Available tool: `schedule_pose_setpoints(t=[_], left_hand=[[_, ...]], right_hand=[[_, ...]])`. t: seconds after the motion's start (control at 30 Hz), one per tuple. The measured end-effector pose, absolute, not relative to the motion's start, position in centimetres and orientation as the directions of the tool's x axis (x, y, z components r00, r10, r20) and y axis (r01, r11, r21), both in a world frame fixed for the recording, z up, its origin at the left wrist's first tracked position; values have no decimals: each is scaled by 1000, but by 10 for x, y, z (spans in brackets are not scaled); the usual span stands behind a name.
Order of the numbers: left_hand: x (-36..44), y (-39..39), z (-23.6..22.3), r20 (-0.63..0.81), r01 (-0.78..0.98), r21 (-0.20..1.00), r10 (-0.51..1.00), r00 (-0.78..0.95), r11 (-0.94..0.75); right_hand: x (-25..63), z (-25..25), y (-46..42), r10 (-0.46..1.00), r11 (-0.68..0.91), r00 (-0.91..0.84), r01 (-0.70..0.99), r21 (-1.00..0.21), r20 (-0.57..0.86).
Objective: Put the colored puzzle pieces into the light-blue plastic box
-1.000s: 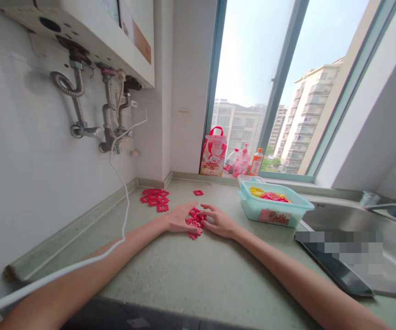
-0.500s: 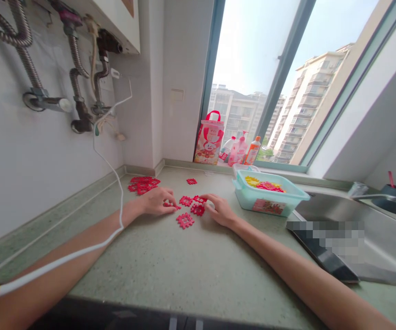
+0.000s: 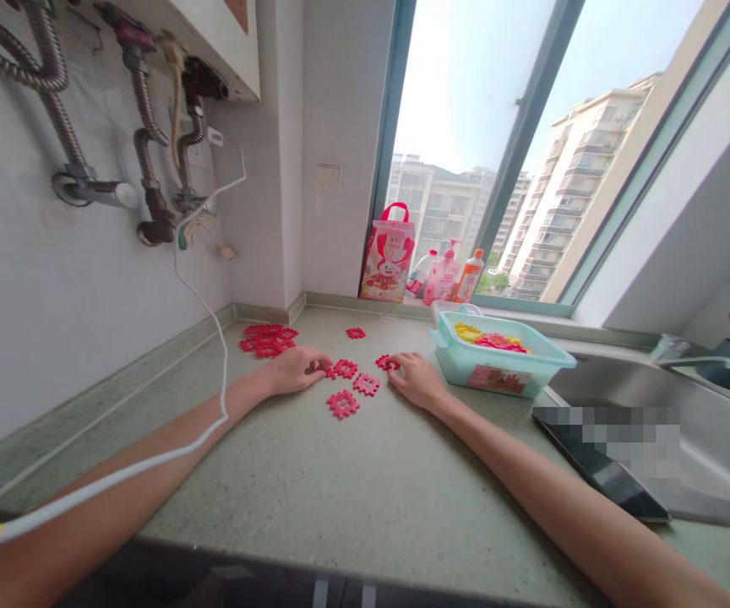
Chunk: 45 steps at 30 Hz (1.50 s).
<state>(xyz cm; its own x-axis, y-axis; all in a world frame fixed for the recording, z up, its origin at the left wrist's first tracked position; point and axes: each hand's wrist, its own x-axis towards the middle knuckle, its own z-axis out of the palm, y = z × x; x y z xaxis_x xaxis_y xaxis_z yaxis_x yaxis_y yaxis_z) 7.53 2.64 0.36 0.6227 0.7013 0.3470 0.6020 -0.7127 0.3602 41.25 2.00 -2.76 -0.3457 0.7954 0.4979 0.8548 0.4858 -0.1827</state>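
Several flat, square red interlocking plastic pieces with notched edges and open centres lie on the grey-green countertop (image 3: 314,498). My left hand (image 3: 296,371) pinches a red piece (image 3: 329,371), mostly covered by its fingers. Right beside that is another red piece (image 3: 345,368); whether the two touch I cannot tell. My right hand (image 3: 419,382) has its fingertips closed on a red piece (image 3: 386,362), partly hidden. Between the hands rests a loose red piece (image 3: 366,384), with one more red piece (image 3: 343,404) nearer to me.
Left of the hands is a heap of red pieces (image 3: 268,339); a single red piece (image 3: 356,333) lies farther back. A turquoise tub (image 3: 498,380) holds yellow and red pieces. The sink (image 3: 720,456) is at right. A white cable (image 3: 143,463) crosses over my left arm.
My right hand has moved right, taking a red piece away from the one below it. My left hand has brought its piece slightly up and right, beside the middle piece.
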Motion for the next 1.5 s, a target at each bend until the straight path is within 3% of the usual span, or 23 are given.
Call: schedule_pose_setpoints(t=[0.17,0.37,0.6,0.87,1.03,1.17,1.37,1.5], left_hand=[[80,26,1,417,583,346,677,606,-735],[87,28,-3,390,680,318,745,541,-661],[86,29,-3,366,641,352,731,576,-682],[86,31,-8,342,545,573,784,518,-611],[85,33,-9,309,520,640,809,501,-566],[83,34,-8,293,529,618,795,531,-581],[87,29,-1,317,643,451,784,533,-619],[92,25,2,291,645,462,791,538,-609]], right_hand=[[409,-26,19,731,581,-429,799,-153,531],[382,-15,4,625,775,-672,598,-206,398],[380,-12,3,621,783,-692,559,-271,368],[383,-8,-1,627,775,-721,534,-339,296],[385,-6,-4,613,784,-740,527,-327,276],[385,-6,-8,594,804,-732,525,-280,333],[386,-9,-8,601,799,-704,541,-264,377],[386,-13,-5,614,789,-697,552,-269,371]])
